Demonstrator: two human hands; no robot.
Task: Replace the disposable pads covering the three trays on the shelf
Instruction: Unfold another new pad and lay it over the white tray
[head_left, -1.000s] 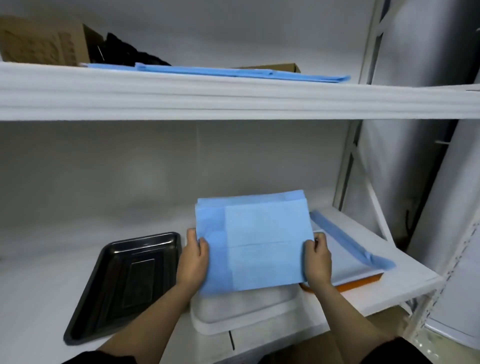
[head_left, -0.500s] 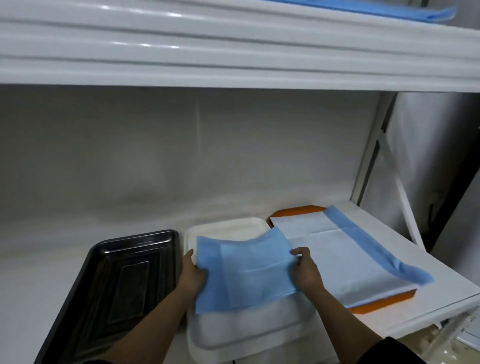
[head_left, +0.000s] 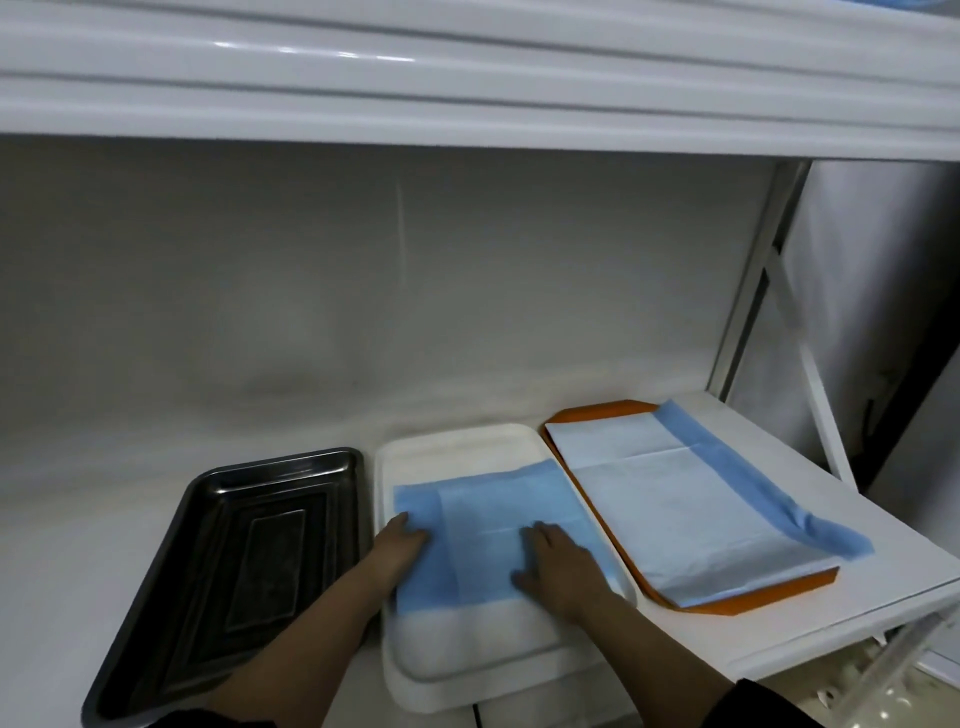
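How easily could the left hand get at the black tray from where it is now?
Probably easily. The left hand rests on the folded blue pad at the white tray's left edge, and the bare black tray lies right beside it with nothing between them.

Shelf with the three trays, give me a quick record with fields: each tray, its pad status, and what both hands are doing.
black tray: left, bare, no pad
white tray: middle, folded blue pad lying on it, far and near ends uncovered
orange tray: right, covered by an unfolded pad overhanging its right side
left hand: flat on the folded pad's left edge
right hand: flat on the folded pad's right part
trays left to cover: black, white
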